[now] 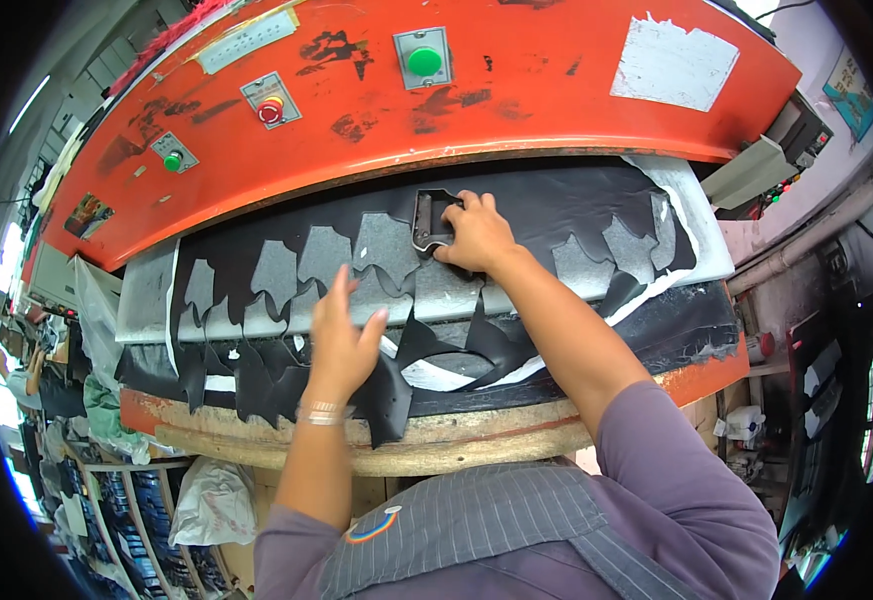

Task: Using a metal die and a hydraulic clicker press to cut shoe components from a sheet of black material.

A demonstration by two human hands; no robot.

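Nearest, a grey pinstriped apron (pixel 466 515) covered the front of a person in a purple short-sleeved shirt (pixel 656 450). Beyond it ran the worn, pale wooden front edge (pixel 436 452) of a desk, with ragged black strips (pixel 388 400) of leather-like material hanging over it. The left hand (pixel 341 345), blurred, was wide, its thumb and forefinger well apart, above the strips; whether it touched them could not be told. Farther in, the right hand (pixel 478 235) gripped the right side of a dark, angular, hollow metal frame (pixel 421 215), which lay on a broad black leather-like sheet (pixel 556 195), just beside a row of angular grey patches (pixel 326 255). A thick whitish slab (pixel 706 235) showed at the sheet's right end. Behind everything stretched a scuffed orange metal machine beam (pixel 536 110), bearing a large round green button (pixel 423 62), a red knob (pixel 270 110) and a smaller green button (pixel 173 160) to the left.
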